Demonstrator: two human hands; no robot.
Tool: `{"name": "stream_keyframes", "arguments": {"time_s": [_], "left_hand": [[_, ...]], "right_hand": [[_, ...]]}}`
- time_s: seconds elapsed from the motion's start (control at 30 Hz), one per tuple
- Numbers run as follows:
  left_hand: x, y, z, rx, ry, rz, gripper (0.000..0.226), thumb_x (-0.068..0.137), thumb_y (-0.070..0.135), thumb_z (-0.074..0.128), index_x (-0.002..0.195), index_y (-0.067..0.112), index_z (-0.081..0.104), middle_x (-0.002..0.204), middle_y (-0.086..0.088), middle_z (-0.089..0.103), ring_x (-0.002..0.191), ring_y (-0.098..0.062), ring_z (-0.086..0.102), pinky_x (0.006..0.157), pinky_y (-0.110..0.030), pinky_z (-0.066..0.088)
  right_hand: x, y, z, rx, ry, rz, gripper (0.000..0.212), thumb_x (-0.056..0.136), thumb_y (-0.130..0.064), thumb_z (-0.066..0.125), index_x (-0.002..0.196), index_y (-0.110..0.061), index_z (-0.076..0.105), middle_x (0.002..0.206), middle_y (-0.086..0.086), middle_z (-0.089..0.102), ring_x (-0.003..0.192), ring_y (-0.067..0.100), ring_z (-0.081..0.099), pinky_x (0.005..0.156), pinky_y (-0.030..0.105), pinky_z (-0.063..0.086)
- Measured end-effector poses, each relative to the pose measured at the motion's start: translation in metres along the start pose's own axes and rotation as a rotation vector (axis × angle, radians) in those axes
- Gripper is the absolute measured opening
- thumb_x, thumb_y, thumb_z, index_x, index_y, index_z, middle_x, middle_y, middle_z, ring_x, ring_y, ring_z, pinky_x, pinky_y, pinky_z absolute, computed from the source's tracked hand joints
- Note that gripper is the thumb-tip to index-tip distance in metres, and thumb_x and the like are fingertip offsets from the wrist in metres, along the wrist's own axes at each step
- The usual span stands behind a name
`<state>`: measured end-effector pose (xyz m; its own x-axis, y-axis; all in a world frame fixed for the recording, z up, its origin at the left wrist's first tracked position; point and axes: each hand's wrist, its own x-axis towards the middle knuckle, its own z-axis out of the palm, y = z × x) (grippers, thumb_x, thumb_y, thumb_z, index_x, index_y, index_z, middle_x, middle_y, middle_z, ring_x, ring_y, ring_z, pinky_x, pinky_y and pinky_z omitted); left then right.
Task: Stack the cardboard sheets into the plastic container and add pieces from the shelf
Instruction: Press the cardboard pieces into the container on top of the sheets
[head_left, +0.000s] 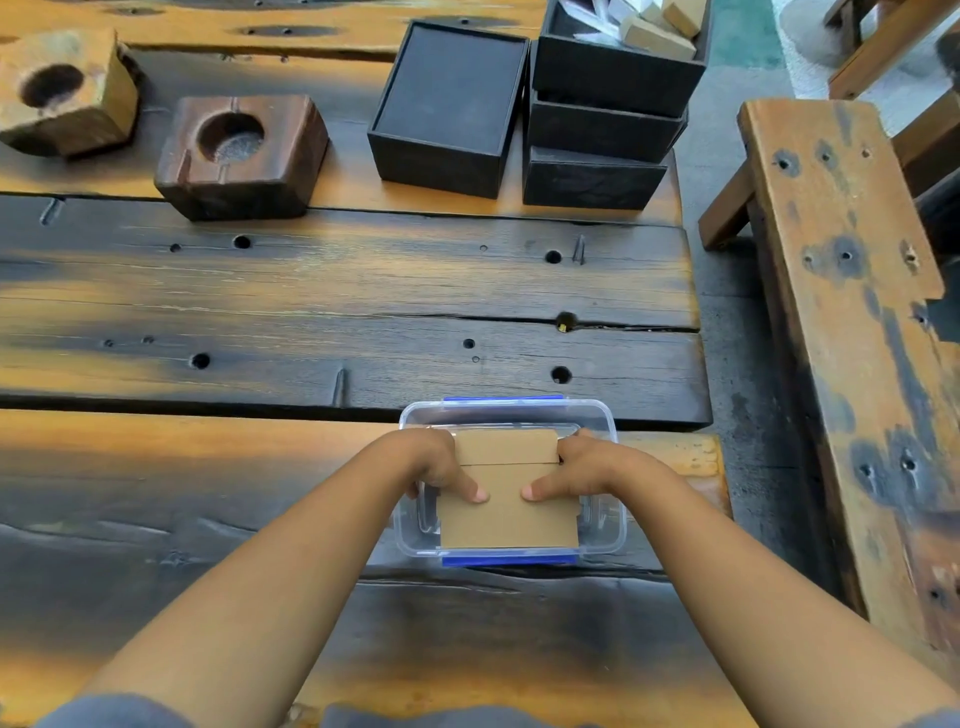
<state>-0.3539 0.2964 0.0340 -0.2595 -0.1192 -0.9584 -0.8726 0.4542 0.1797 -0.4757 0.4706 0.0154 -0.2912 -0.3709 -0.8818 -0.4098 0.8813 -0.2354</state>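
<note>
A clear plastic container (506, 413) with blue clips stands near the table's right front edge. Brown cardboard sheets (506, 514) lie in its opening, a smaller piece showing behind the front one. My left hand (441, 467) grips the sheets' left side, thumb pressed on top. My right hand (582, 470) grips their right side in the same way. More cardboard pieces (660, 31) sit in the topmost black box at the far right.
A stack of black boxes (602, 130) and a single open black box (447, 109) stand at the back. Two wooden blocks with round hollows (239, 156) (62, 93) rest at the back left. A wooden bench (841, 312) runs along the right.
</note>
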Motion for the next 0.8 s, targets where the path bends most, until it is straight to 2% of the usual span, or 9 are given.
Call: {"name": "stream_keyframes", "arguments": {"time_s": [0.2,0.3,0.47,0.57,0.67,0.8], "left_hand": [[0.004,-0.002,0.000,0.005,-0.049,-0.008,0.095,0.067,0.049,0.085,0.142,0.007,0.043,0.142,-0.010,0.049,0.127,-0.030,0.052,0.107,-0.044,0.046],[0.007,-0.002,0.003,0.039,-0.048,-0.004,0.090,0.070,0.047,0.083,0.142,0.009,0.045,0.141,-0.010,0.053,0.128,-0.030,0.052,0.110,-0.045,0.043],[0.001,-0.001,0.006,0.058,-0.011,-0.004,0.086,0.073,0.051,0.079,0.139,0.008,0.047,0.142,-0.011,0.052,0.127,-0.031,0.052,0.110,-0.044,0.043],[-0.004,-0.001,0.005,0.089,-0.016,0.017,0.080,0.075,0.052,0.077,0.137,0.008,0.051,0.140,-0.010,0.055,0.126,-0.029,0.054,0.108,-0.039,0.043],[-0.003,-0.003,0.007,0.170,0.030,0.049,0.073,0.072,0.055,0.078,0.131,0.014,0.061,0.135,-0.005,0.062,0.121,-0.024,0.059,0.104,-0.031,0.045],[0.000,-0.007,0.011,0.245,0.007,0.018,0.080,0.066,0.060,0.079,0.130,0.017,0.062,0.136,-0.005,0.062,0.126,-0.022,0.054,0.110,-0.036,0.042]], "right_hand": [[-0.002,0.001,0.001,0.034,0.034,-0.016,0.094,0.065,-0.068,0.072,0.136,-0.013,0.048,0.137,0.004,0.041,0.114,0.019,0.047,0.098,0.035,0.043],[-0.003,0.001,0.004,0.077,0.043,-0.009,0.094,0.064,-0.065,0.074,0.138,-0.012,0.047,0.139,0.005,0.040,0.122,0.022,0.048,0.102,0.036,0.043],[-0.009,-0.003,0.011,0.101,0.042,0.003,0.096,0.065,-0.064,0.074,0.139,-0.011,0.044,0.143,0.004,0.037,0.125,0.022,0.047,0.100,0.034,0.043],[-0.009,-0.005,0.012,0.101,0.049,0.004,0.094,0.069,-0.062,0.074,0.140,-0.010,0.042,0.146,0.005,0.035,0.127,0.023,0.045,0.102,0.034,0.042],[0.000,0.004,0.015,0.117,0.066,-0.009,0.097,0.069,-0.060,0.074,0.142,-0.009,0.038,0.147,0.007,0.034,0.128,0.019,0.043,0.102,0.028,0.039],[-0.004,0.001,0.014,0.177,0.062,-0.018,0.100,0.062,-0.060,0.077,0.141,-0.013,0.039,0.137,0.000,0.039,0.118,0.012,0.044,0.094,0.020,0.038]]}}
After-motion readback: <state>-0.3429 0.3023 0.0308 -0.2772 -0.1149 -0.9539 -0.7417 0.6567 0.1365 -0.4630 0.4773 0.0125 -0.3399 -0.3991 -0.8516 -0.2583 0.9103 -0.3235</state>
